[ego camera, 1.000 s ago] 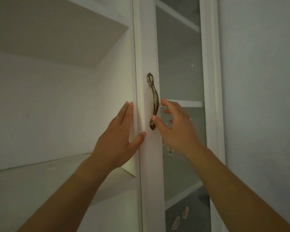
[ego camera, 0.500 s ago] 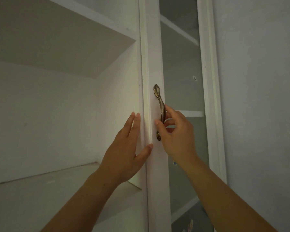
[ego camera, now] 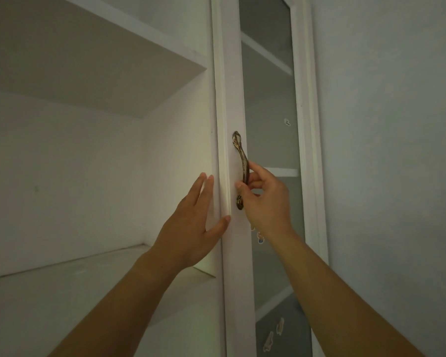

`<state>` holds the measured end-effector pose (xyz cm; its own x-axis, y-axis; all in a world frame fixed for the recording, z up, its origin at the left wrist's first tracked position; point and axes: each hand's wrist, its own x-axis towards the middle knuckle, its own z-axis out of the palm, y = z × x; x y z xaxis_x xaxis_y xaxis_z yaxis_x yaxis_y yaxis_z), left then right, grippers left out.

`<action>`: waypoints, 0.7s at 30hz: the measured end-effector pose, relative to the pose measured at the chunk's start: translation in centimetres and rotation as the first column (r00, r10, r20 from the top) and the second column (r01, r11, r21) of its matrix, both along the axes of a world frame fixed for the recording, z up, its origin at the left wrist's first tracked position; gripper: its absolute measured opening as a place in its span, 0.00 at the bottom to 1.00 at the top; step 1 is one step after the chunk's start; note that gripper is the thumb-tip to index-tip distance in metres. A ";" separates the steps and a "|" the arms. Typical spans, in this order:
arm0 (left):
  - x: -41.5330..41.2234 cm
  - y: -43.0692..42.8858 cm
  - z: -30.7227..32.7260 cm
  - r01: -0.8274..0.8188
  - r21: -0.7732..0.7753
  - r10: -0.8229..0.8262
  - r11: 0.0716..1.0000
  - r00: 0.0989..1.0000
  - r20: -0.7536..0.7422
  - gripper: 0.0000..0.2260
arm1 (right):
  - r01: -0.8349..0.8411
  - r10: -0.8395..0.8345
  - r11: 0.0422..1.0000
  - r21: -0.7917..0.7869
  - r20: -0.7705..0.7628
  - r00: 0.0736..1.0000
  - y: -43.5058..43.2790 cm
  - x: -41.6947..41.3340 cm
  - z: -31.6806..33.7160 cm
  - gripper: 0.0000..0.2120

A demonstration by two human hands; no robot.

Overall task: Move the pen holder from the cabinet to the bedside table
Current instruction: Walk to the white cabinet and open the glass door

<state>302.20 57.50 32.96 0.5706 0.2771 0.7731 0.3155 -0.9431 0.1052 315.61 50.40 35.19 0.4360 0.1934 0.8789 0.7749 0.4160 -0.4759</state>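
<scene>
Left hand: left hand (ego camera: 191, 228) flat, fingers straight, pressing the white wooden cabinet door's (ego camera: 233, 253) left edge.
Right hand: right hand (ego camera: 264, 199) curled round the ornate bronze door handle (ego camera: 243, 166).

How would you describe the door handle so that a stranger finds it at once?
Look at the white cabinet, at its glass door right of the open shelves. On the door's left frame sits a curved handle, which the right hand grips. It is the only bronze-coloured metal among white wood.

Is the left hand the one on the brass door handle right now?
No, the left hand lies flat on the door edge; the right hand curls round the handle.
</scene>
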 end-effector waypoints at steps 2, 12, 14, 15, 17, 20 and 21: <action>-0.3 -0.3 -0.1 0.010 -0.001 -0.010 1.000 1.000 0.002 0.33 | -0.002 0.002 1.000 -0.014 -0.009 1.000 -0.2 -0.1 0.2 0.20; -0.3 -1.1 -0.8 0.030 -0.051 -0.033 0.998 0.998 -0.057 0.33 | 0.016 -0.016 1.000 -0.012 -0.040 0.999 -0.3 -0.6 0.4 0.20; -0.1 -1.0 -0.8 0.048 -0.066 -0.052 0.997 0.997 -0.060 0.33 | 0.015 -0.016 1.000 -0.013 -0.045 0.999 -0.3 -0.6 0.5 0.20; 0.0 -0.9 -0.8 0.060 -0.068 -0.063 0.996 0.997 -0.053 0.33 | 0.017 -0.017 1.000 -0.013 -0.047 0.999 -0.3 -0.6 0.5 0.20; 0.0 -0.5 -0.9 0.072 -0.067 -0.075 0.995 0.996 -0.047 0.34 | 0.028 -0.028 1.000 -0.011 -0.045 0.999 -0.3 -0.7 0.5 0.20; -0.1 -0.1 -1.0 0.086 -0.062 -0.090 0.994 0.994 -0.060 0.33 | 0.036 -0.036 0.999 0.002 -0.036 0.999 -0.2 -0.9 0.4 0.20; -0.1 0.0 -1.1 0.086 -0.054 -0.089 0.995 0.994 -0.060 0.33 | 0.037 -0.037 0.999 0.003 -0.036 0.999 -0.2 -0.9 0.3 0.19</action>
